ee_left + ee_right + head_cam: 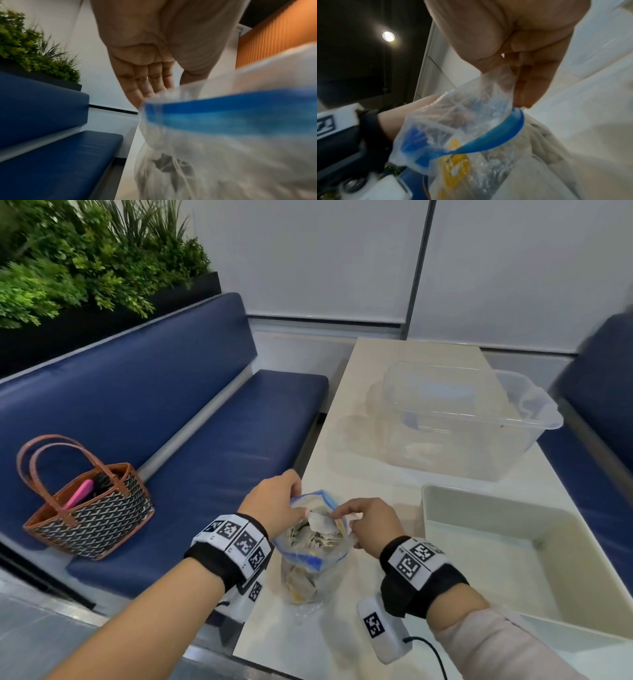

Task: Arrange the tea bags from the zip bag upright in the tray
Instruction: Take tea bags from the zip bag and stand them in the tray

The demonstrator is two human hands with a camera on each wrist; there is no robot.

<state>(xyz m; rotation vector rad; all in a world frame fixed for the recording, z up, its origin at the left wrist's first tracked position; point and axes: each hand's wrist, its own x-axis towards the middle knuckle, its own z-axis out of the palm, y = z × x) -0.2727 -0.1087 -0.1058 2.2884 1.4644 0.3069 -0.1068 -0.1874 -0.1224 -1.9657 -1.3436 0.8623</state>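
A clear tub [479, 419] sits beyond the white tray [493, 546] on my table [342, 412]. My left hand [274, 501] and right hand [371, 522] pinch the zip bag [313, 546] mouth apart just beside the tray, tea bags [317, 537] inside.

Tea bags [313, 537] blurred inside zip bag [310, 563]

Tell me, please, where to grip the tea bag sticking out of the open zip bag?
Probably pinch its raised white corner from above, through the zip bag mouth, which both hands hold open: left hand, right hand.
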